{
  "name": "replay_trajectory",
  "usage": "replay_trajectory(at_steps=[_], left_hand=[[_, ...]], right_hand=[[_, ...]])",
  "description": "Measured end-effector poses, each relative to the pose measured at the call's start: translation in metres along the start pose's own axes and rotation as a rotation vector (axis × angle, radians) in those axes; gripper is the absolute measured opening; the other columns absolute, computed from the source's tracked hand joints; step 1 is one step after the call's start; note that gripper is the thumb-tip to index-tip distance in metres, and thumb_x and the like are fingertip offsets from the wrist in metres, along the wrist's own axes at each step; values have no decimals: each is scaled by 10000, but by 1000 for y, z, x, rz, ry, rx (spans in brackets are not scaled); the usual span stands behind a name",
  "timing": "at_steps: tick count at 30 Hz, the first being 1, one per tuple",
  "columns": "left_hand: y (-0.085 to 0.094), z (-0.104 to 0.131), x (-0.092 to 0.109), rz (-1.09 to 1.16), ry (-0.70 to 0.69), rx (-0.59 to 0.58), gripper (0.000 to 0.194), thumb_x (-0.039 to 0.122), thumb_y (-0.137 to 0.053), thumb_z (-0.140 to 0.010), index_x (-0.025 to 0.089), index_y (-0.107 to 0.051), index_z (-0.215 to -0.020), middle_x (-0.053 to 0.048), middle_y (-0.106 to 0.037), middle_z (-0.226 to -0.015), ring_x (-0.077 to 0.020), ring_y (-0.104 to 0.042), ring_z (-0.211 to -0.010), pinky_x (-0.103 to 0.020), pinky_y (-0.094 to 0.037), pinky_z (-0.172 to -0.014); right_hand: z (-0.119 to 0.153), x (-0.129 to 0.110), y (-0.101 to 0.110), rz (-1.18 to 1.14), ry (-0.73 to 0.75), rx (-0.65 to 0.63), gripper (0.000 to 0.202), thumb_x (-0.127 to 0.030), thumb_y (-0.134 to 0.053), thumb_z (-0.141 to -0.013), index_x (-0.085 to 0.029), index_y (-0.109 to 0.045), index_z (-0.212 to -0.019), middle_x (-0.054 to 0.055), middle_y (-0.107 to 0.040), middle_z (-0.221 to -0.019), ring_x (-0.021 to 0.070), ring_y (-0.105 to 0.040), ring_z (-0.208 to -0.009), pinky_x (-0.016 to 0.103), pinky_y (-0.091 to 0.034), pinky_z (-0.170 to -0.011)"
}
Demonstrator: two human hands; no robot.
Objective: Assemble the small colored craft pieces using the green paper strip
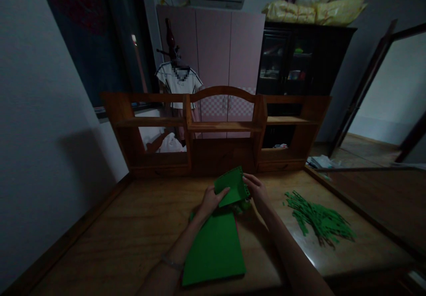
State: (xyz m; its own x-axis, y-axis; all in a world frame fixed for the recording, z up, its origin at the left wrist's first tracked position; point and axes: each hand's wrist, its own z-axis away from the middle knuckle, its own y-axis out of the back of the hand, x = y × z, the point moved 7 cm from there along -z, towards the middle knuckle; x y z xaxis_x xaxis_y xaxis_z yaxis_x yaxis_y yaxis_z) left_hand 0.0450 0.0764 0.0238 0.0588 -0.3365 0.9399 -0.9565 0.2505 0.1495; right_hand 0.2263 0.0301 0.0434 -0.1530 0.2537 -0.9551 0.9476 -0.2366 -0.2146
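Observation:
A small green sheet (231,188) with a perforated, notched edge is held up over the wooden desk. My left hand (213,199) grips its lower left side, thumb on top and fingers beneath. At the sheet's right edge, my right hand (257,190) has its fingers closed against the notched strip. Just under the sheet lie some green pieces (242,206), partly hidden. A stack of larger green sheets (216,249) rests on the desk below my left forearm, with a thin red line along its right side.
A loose pile of thin green strips (319,219) lies on the desk (133,225) at the right. Along the desk's back stands a wooden shelf unit (222,127). A raised wooden rim (349,211) borders the right side, and a wall rises at the left.

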Motion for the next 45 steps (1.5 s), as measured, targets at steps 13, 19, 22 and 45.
replay_trajectory(at_steps=[13, 19, 22, 45], left_hand=[[-3, 0, -3, -46, -20, -6, 411, 423, -671, -699, 125, -673, -982, -104, -690, -971, -238, -650, -869, -351, -511, -799], [-5, 2, 0, -39, -20, -48, 358, 422, -663, -703, 132, -691, -910, -93, -703, -917, -232, -657, -819, -325, -520, -748], [-4, 4, 3, -38, -45, -56, 346, 406, -670, -698, 133, -692, -910, -92, -701, -929, -229, -657, -827, -321, -517, -759], [27, -10, -33, 478, 151, 243, 550, 561, -616, -690, 86, -622, -968, -91, -688, -804, -166, -640, -578, -261, -500, -537]], right_hand=[[-3, -7, -2, -245, -43, -86, 483, -349, -656, -720, -272, -559, -1186, 43, -628, -1148, 215, -595, -1030, 291, -502, -767], [-3, -10, 1, -238, 16, -93, 436, -295, -689, -698, -259, -595, -1122, 45, -595, -1205, 233, -552, -1106, 332, -488, -851], [-8, -7, 6, -270, 28, -78, 414, -290, -689, -688, -263, -609, -1093, 38, -596, -1205, 226, -525, -1147, 332, -481, -885], [-4, -62, 4, 381, 349, 11, 283, -429, -509, -813, -209, -620, -952, 60, -643, -775, 198, -611, -680, 321, -457, -656]])
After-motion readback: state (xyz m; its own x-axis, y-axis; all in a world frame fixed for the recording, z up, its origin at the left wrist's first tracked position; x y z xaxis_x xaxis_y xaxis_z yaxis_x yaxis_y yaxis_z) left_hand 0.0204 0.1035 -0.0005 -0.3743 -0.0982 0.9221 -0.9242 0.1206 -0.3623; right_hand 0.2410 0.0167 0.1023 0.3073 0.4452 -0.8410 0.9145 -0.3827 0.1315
